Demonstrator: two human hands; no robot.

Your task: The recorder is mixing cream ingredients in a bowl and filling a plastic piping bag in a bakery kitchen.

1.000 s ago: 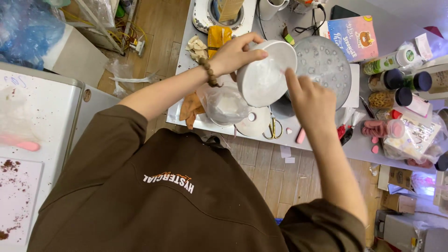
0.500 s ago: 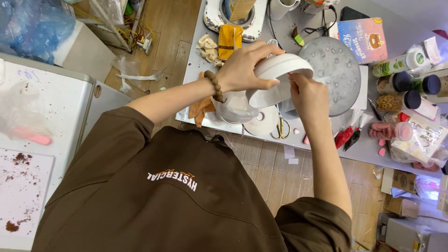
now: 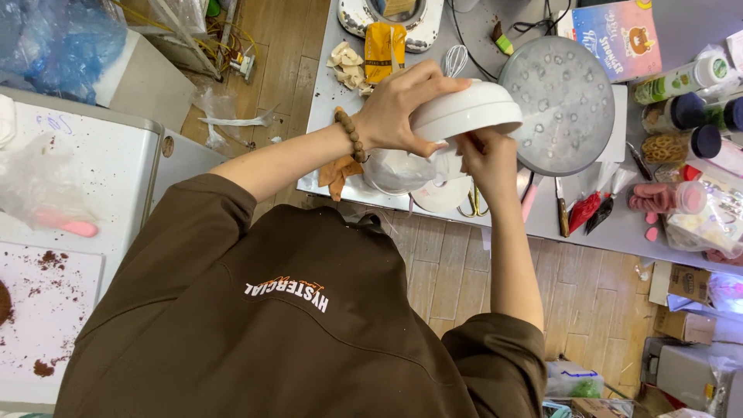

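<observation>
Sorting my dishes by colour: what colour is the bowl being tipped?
White, plain bowl, clearest in the head view.

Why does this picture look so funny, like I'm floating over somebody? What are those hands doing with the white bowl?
The camera sits up high and looks straight down, so you see a person's brown top from above and both arms reaching out to a grey table. There is no machine here, only two bare hands. The left hand grips a white bowl and tips it over on its side. The right hand is tucked under the bowl's rim; its fingertips are hidden, so I cannot tell what they do. Below the bowl sits a clear plastic bag. On the table also lie a big round metal lid, some jars and a yellow packet.
</observation>
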